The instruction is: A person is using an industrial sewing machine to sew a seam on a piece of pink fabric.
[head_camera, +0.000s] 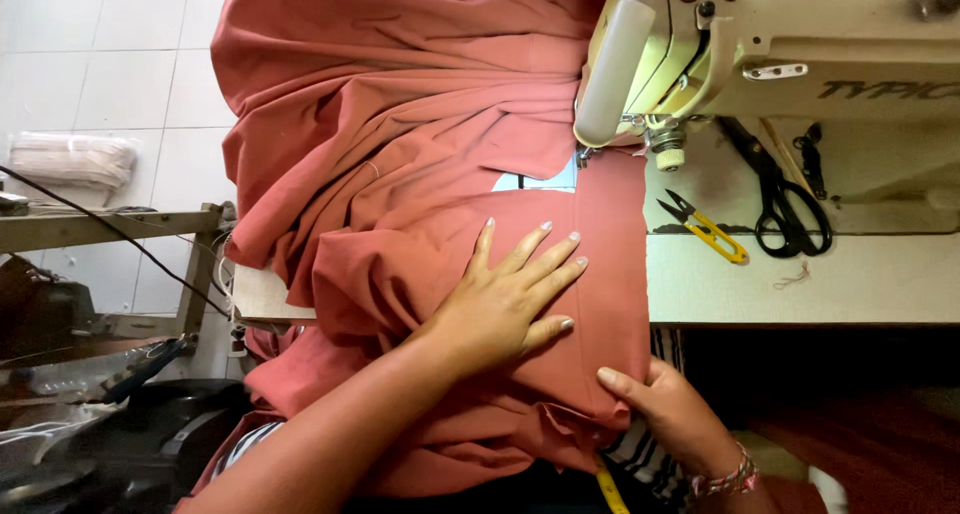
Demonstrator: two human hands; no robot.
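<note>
On the pale tabletop point(850, 284), the terracotta-red cotton fabric point(400, 124) lies under the cream sewing machine point(760, 44). The left hand point(510, 294) presses flat, fingers spread, keeping it smooth. The right hand point(665, 409) pinches its near edge, holding the seam taut.

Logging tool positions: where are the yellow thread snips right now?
Head view, right side: the yellow thread snips lie on the table, just left of the black scissors, below the sewing machine head.

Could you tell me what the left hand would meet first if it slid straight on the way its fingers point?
Probably only more terracotta fabric under the left hand; beyond that, the fabric's right edge and bare table.
</note>
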